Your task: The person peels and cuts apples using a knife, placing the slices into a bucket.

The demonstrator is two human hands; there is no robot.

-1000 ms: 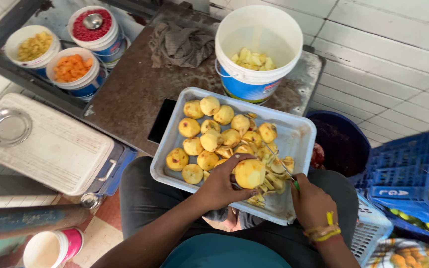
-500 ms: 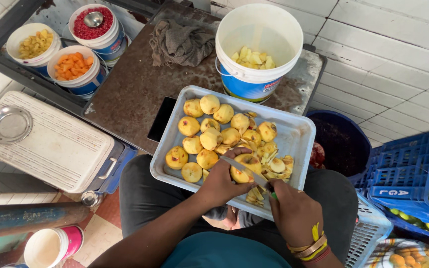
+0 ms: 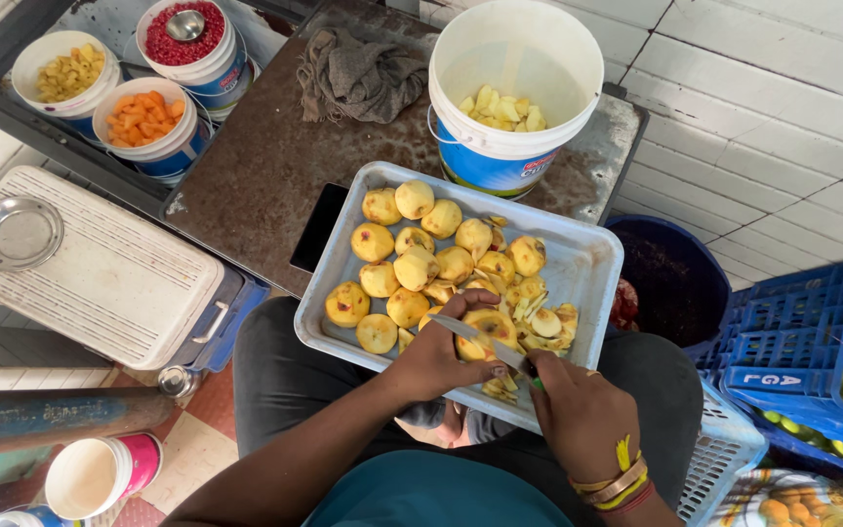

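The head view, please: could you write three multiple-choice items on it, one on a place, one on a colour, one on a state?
1. Where does the metal tray rest?
A. on the person's lap
B. on the white cooler
C. inside the blue crate

2. What colour is the cut fruit in the large white bucket?
A. red
B. pale yellow
C. green

3. What is the right hand doing?
A. resting empty
B. holding a knife against the fruit in the left hand
C. lifting the rag

Answers: 1 A, the tray lies over the thighs; 2 B, pale yellow chunks show inside; 3 B, the blade crosses the held fruit.
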